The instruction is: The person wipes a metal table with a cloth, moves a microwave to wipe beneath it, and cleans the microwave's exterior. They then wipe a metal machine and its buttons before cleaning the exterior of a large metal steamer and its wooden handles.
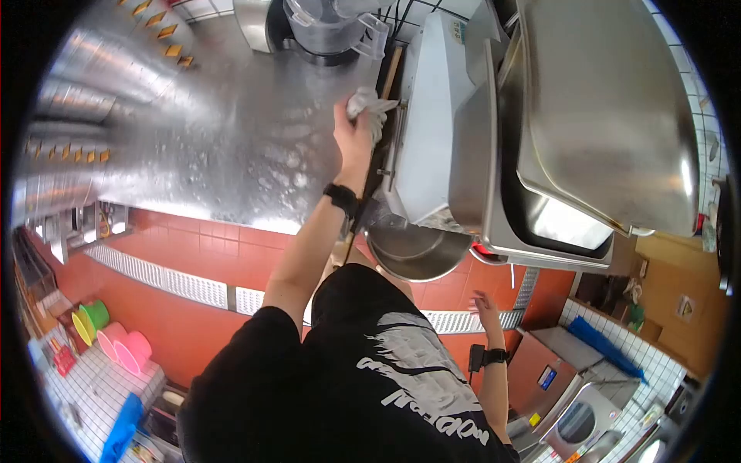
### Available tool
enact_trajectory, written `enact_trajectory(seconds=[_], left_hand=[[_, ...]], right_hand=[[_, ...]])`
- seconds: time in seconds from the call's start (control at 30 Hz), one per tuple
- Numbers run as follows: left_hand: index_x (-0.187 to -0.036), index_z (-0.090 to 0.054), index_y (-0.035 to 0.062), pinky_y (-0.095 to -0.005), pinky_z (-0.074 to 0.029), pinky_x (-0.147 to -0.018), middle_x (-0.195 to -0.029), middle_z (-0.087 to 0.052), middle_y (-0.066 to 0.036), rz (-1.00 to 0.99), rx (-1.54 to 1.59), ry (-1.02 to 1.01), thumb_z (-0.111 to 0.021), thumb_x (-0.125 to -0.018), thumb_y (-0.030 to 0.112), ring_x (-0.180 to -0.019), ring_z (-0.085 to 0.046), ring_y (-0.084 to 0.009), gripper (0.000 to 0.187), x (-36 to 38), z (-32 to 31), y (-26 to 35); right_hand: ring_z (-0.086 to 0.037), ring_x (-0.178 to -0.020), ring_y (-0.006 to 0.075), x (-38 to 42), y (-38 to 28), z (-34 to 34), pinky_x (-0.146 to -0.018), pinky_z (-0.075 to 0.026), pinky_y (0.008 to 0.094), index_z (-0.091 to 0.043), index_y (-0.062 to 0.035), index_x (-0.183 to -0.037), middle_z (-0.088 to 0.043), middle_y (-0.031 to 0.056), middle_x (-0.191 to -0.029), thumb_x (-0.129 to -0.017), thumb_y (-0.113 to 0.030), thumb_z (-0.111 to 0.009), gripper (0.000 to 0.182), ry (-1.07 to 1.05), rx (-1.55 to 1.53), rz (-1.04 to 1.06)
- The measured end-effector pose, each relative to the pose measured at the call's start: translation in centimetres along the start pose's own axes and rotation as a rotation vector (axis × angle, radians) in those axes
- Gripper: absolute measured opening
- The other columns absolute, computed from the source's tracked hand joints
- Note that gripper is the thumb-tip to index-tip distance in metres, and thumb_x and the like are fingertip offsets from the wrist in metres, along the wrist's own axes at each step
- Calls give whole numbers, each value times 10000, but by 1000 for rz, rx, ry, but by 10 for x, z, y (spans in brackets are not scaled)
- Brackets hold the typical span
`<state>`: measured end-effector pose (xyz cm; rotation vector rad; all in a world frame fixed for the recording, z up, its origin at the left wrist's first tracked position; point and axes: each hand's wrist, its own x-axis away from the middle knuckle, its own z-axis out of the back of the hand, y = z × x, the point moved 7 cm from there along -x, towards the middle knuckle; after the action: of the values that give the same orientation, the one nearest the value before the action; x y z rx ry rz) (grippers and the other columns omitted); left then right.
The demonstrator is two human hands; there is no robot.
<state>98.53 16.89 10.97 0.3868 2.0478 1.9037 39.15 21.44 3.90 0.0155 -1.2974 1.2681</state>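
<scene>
Cloth (pixel 364 103) is bunched in the left hand (pixel 353 137), fingers closed around it, at the edge of the bench (pixel 255 116), near the food processor (pixel 328 31). Right hand (pixel 485 311) is held empty, fingers loosely spread, near the steel bowl (pixel 417 258).

We are seeing a stainless-steel table (pixel 231 108) — its surface is glistening with wet, whitish patches — and a clear-bowled appliance (pixel 324 31) is standing at its far end, just beside a metal housing (pixel 252 25).
</scene>
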Motion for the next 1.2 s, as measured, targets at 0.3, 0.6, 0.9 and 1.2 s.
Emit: enact_trajectory(seconds=[0.3,0.6,0.9,1.2], left_hand=[[-1258,-521,99,-462,-490,-849,-1102,-642,-237,158,-547,-207,-572,-846,195,-1026,-615,-417,426,-11,-43,-60],[-1348,-443,31,-313,-492,-787,-1117,-615,-101,565,333,-539,-639,-820,14,-984,-594,-202,563,-27,-67,-103],[-1252,-578,71,-329,-502,-807,-978,-689,-164,197,-353,-616,-658,-754,111,-903,-657,-246,506,-20,-43,-84],[-1228,-561,83,-435,-502,-810,-1053,-642,-240,126,-293,-238,-546,-812,-5,-981,-614,-418,426,106,53,-29]], right_hand=[[-645,-796,150,-53,45,98,-636,-536,274,-548,-78,-1240,-645,79,-1009,-982,-204,-489,294,-166,119,78],[-671,-715,198,-7,123,123,-553,-564,298,-538,-49,-1241,-658,126,-974,-972,-226,-530,322,15,-55,-96],[-665,-739,191,39,108,55,-584,-556,306,-518,-38,-1264,-663,112,-982,-956,-128,-464,326,48,-39,-264],[-662,-778,200,28,46,7,-565,-551,283,-495,-19,-1283,-644,151,-1019,-989,-148,-459,322,-7,58,-72]])
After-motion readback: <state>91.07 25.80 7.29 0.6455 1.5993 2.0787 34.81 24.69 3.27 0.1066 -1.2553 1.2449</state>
